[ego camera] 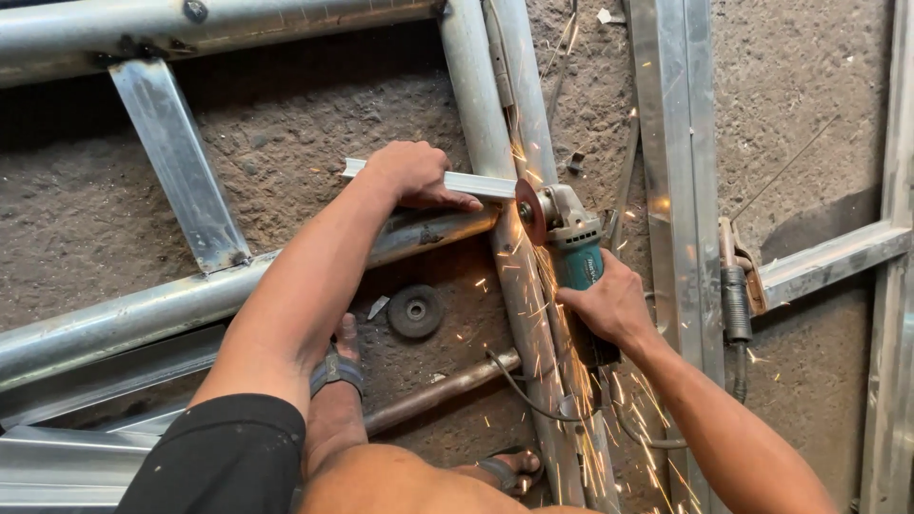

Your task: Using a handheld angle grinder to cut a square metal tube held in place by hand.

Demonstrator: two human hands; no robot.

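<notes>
**Grinding a flat metal strip over a pipe frame on the ground**

Pressing down on a short flat metal strip [476, 183], the left hand [414, 174] is lying palm-down on it, fingers spread along its top and thumb side toward the cutting end; the hand is pinning rather than wrapping the piece. The strip is lying roughly level across a slanting grey pipe [238, 286], its right end reaching the upright pipe [486, 124] of the frame.

The right hand [609, 306] is closing fully around the teal body of an angle grinder [571, 238], fingers curled over the housing. The reddish disc [530, 211] is standing on edge and touching the right end of the strip. Sparks [562, 381] are streaming down and toward the viewer along the upright pipe. The grinder's cable [519, 388] is looping out below the hand.

On the rough concrete floor [314, 124], a spare dark grinding disc [415, 310] is lying flat, just below the slanting pipe and near a sandalled foot [338, 362]. A second foot [509, 468] is showing near the bottom edge. A rusty brown rod [443, 388] is lying diagonally between the feet. To the right, a bright square-section rail [678, 143] is running top to bottom, with a hinge-like fitting [735, 286] beside it.
</notes>
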